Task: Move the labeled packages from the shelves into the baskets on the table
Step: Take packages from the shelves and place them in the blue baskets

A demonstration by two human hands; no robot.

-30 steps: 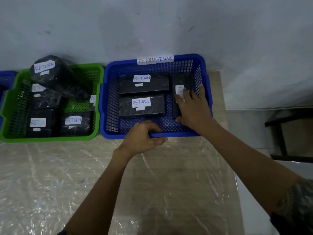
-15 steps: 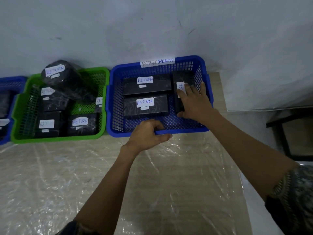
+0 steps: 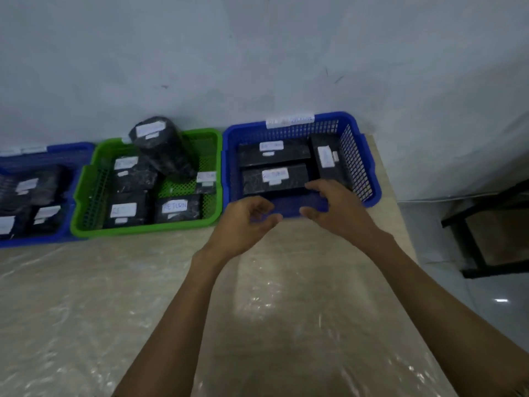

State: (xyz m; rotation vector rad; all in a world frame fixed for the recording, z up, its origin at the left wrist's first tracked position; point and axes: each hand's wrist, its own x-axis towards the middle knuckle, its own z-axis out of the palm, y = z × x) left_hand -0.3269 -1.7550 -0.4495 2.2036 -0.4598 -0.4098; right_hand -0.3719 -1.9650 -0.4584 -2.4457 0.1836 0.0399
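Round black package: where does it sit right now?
Head view, left of centre: the round black package leans at the back of the green basket, over flat packages.

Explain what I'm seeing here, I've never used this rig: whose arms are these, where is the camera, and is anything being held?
There is no machine: these are a person's bare arms, filmed by one wide-angle camera worn on the head, looking forward and down. The left hand and right hand hover loosely curled at the near rim of the right blue basket; neither holds a package, though the picture is blurred. That basket holds three black wrapped packages with white labels. Beside it sit a green basket and, farther left, a second blue basket, both with similar packages. All stand on a table covered in clear plastic film, against a wall.
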